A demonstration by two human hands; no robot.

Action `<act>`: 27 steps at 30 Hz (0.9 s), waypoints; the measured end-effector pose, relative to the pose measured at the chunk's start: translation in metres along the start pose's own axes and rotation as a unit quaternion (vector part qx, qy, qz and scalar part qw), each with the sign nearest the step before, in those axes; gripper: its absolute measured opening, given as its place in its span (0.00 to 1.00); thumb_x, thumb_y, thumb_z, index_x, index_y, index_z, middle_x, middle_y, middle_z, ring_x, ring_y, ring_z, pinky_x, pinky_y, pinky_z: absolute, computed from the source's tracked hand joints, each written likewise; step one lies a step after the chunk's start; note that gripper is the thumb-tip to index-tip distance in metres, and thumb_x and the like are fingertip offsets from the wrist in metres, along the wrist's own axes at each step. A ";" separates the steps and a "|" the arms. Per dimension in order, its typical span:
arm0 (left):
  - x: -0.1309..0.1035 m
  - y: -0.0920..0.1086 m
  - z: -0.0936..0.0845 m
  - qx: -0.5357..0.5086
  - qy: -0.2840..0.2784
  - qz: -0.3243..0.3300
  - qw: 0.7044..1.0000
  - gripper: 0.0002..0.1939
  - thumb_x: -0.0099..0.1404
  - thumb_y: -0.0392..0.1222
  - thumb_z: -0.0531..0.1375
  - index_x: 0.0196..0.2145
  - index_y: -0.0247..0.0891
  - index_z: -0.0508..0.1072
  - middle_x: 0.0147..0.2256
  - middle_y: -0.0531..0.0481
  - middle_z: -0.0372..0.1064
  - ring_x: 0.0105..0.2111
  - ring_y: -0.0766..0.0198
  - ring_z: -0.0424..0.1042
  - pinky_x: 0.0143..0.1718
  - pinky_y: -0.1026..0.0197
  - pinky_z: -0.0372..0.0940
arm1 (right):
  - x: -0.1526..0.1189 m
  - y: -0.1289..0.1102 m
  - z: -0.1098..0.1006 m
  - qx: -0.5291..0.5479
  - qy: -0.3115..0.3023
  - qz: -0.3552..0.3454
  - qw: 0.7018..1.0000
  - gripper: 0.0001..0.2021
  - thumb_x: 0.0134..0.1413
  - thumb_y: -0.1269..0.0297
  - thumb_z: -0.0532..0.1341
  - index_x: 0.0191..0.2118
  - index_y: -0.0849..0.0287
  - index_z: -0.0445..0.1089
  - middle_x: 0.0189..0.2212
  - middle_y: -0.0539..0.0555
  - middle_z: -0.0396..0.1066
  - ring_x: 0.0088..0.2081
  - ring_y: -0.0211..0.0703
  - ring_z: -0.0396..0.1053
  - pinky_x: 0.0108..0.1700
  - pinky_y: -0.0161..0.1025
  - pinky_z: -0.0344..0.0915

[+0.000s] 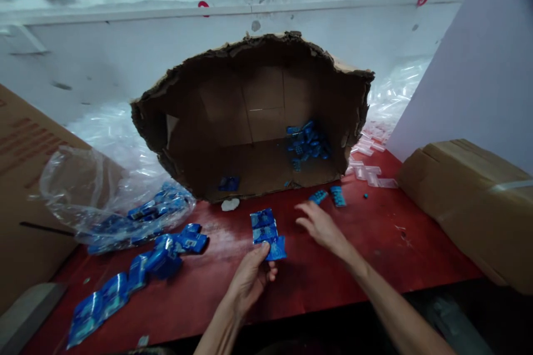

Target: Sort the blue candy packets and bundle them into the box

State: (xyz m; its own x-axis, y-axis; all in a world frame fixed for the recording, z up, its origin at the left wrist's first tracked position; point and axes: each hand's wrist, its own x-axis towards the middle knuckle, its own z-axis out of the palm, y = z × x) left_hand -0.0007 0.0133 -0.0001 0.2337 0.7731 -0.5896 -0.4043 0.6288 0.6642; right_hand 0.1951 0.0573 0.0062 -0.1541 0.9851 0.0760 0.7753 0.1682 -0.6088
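My left hand (pixel 252 274) pinches a short strip of blue sachets (pixel 265 228) between thumb and fingers, above the red tabletop. To its right, my right hand (pixel 320 224) reaches forward with fingers apart and nothing in them. Just beyond those fingertips lie two small blue blister-like pieces, one (pixel 318 196) nearer the hand and another (pixel 338 196) farther right. Behind both hands a cardboard box (pixel 225 111) with a torn edge lies open toward me. Inside it sit a heap of small blue pieces (pixel 308 141) and a dark blue sachet (pixel 229 183).
A long strip of blue sachets (pixel 114 294) runs along the left, beside a clear plastic bag (pixel 83 183) holding more. A brown carton (pixel 466 205) stands at right. Clear plastic pieces (pixel 370 173) lie behind it. A white scrap (pixel 230 204) rests near the torn box.
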 end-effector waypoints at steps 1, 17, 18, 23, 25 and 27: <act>0.000 0.000 -0.002 -0.003 0.005 -0.009 1.000 0.10 0.51 0.43 0.60 0.23 0.34 0.65 0.14 0.54 0.63 0.14 0.71 0.62 0.13 0.70 0.55 | 0.008 0.009 -0.007 -0.035 0.014 0.024 0.999 0.17 0.50 0.73 0.53 0.48 0.57 0.61 0.48 0.58 0.59 0.45 0.45 0.60 0.42 0.36 0.56; -0.003 -0.008 -0.009 -0.060 0.025 -0.054 0.996 0.10 0.55 0.46 0.57 0.30 0.36 0.63 0.14 0.53 0.64 0.14 0.71 0.63 0.14 0.71 0.55 | 0.005 0.010 -0.013 0.226 -0.008 0.044 0.973 0.18 0.56 0.62 0.42 0.52 0.60 0.51 0.35 0.56 0.68 0.26 0.36 0.66 0.28 0.36 0.64; -0.002 -0.008 -0.008 -0.058 0.026 -0.055 0.996 0.10 0.55 0.46 0.57 0.31 0.36 0.63 0.14 0.54 0.64 0.14 0.71 0.63 0.14 0.71 0.55 | -0.005 0.004 -0.013 0.374 -0.021 0.043 0.926 0.18 0.56 0.61 0.43 0.52 0.59 0.51 0.36 0.56 0.68 0.24 0.35 0.65 0.26 0.36 0.65; -0.002 -0.011 -0.006 -0.024 0.012 -0.045 0.999 0.11 0.56 0.47 0.56 0.32 0.36 0.64 0.13 0.53 0.64 0.13 0.69 0.63 0.13 0.70 0.55 | -0.035 -0.024 -0.005 0.702 -0.094 0.081 0.701 0.17 0.46 0.61 0.58 0.44 0.58 0.60 0.37 0.56 0.69 0.21 0.32 0.64 0.22 0.34 0.66; -0.003 -0.013 -0.006 -0.015 -0.001 -0.031 0.999 0.12 0.56 0.48 0.56 0.30 0.35 0.64 0.13 0.53 0.64 0.13 0.69 0.63 0.13 0.70 0.55 | -0.038 -0.028 -0.002 0.707 -0.089 0.091 0.696 0.17 0.45 0.63 0.59 0.44 0.58 0.61 0.38 0.56 0.68 0.22 0.32 0.64 0.22 0.34 0.66; -0.004 -0.013 -0.007 -0.006 -0.014 -0.018 1.000 0.13 0.55 0.48 0.56 0.30 0.34 0.65 0.13 0.52 0.64 0.14 0.69 0.63 0.13 0.69 0.55 | -0.039 -0.027 -0.001 0.698 -0.082 0.088 0.706 0.16 0.46 0.64 0.59 0.44 0.57 0.61 0.40 0.56 0.67 0.23 0.32 0.65 0.23 0.34 0.66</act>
State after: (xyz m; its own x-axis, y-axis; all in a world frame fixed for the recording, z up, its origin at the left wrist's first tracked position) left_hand -0.0021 0.0015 -0.0098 0.2737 0.7516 -0.6002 -0.4048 0.6561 0.6370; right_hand 0.1802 0.0145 0.0204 -0.2890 0.9497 -0.1205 -0.5505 -0.2678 -0.7907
